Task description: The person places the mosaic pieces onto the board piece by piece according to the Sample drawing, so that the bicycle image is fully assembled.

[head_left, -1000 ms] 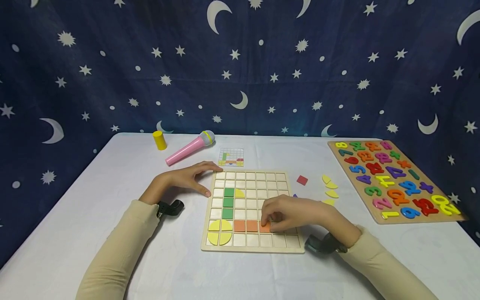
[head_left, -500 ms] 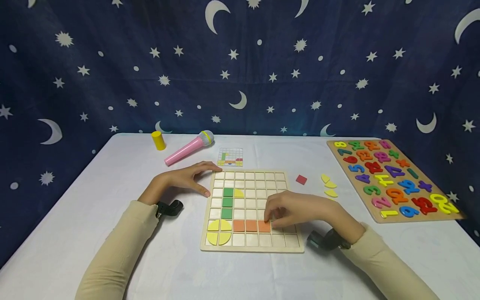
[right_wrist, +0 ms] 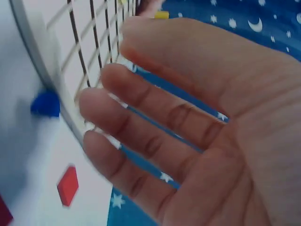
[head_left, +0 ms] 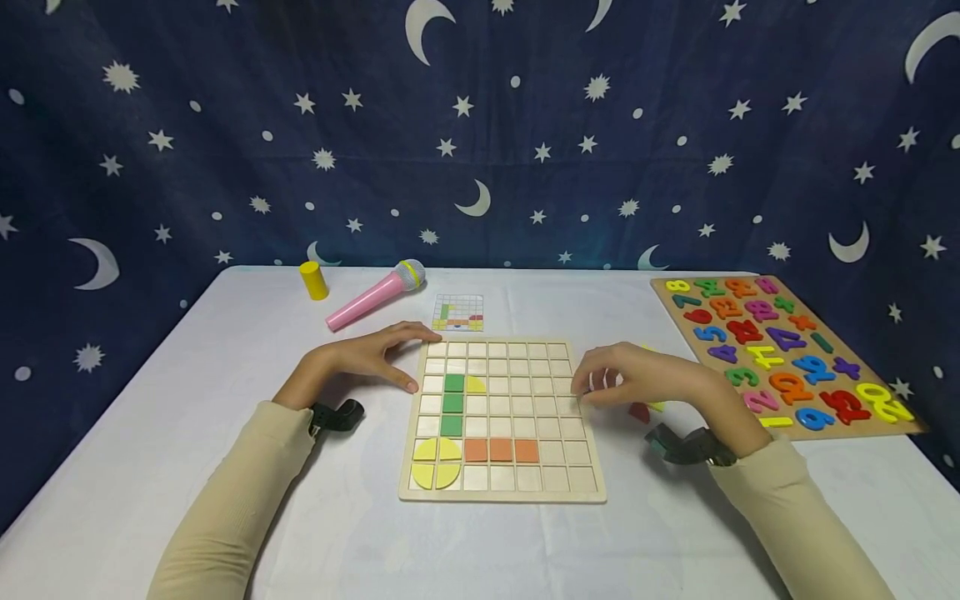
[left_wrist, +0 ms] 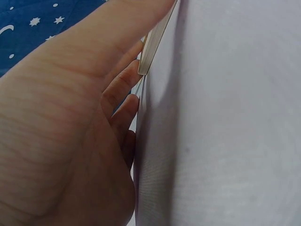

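A wooden grid board (head_left: 517,367) lies on the white cloth. In its cells are green squares (head_left: 452,402), a row of orange squares (head_left: 501,451) and yellow quarter circles (head_left: 437,462). My left hand (head_left: 363,354) touches the board's far left corner, thumb along the left edge and fingers nearly straight. Over the right edge hovers my right hand (head_left: 637,373), fingers loosely bent, nothing between them. Beneath it, in the right wrist view, a blue piece (right_wrist: 45,104) and a red piece (right_wrist: 68,186) lie beside the board. Yellow pieces (head_left: 657,406) are partly hidden behind this hand.
Behind the board lies a small pattern card (head_left: 457,312). A pink toy microphone (head_left: 375,300) and a yellow cylinder (head_left: 313,281) are at the back left. To the right is a number puzzle board (head_left: 822,367). A dark starry curtain (head_left: 360,167) hangs behind the table.
My right hand has left the third orange square, which lies in its cell, and moved right and away from me to the board's right edge. The left hand keeps its place.
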The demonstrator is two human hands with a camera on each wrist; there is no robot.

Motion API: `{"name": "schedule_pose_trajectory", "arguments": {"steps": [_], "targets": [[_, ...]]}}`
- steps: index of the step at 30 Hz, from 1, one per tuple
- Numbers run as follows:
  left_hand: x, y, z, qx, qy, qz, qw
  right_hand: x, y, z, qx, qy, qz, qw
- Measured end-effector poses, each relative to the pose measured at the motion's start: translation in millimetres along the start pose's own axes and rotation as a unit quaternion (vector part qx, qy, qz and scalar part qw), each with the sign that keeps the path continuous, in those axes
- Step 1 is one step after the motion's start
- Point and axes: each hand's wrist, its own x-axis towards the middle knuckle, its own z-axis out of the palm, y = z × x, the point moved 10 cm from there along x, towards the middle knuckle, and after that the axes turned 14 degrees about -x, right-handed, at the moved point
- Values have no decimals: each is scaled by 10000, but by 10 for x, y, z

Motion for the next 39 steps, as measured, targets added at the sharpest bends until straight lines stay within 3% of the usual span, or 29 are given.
{"name": "schedule_pose_trajectory", "arguments": {"steps": [7,16,24,30,33,39], "targets": [[3,-2,-4,-18,-2,-9,10000,-141,315,-22,127,-242,535,9982],[-4,-12,-1,13,6,-59,10000,-242,633,95,512,-756,1268,9877],[-4,-17,-3,11,6,-58,10000,-227,650,158,597,-952,1351,9844],[-1,-36,1,-8,12,-91,10000,-185,523,112,533,-675,677,9940],[2,-38,1,1,8,-83,10000,-184,506,77,468,-498,554,9961],[7,-24,-3,40,-8,-22,10000,-202,639,78,316,-496,1211,9909]]}}
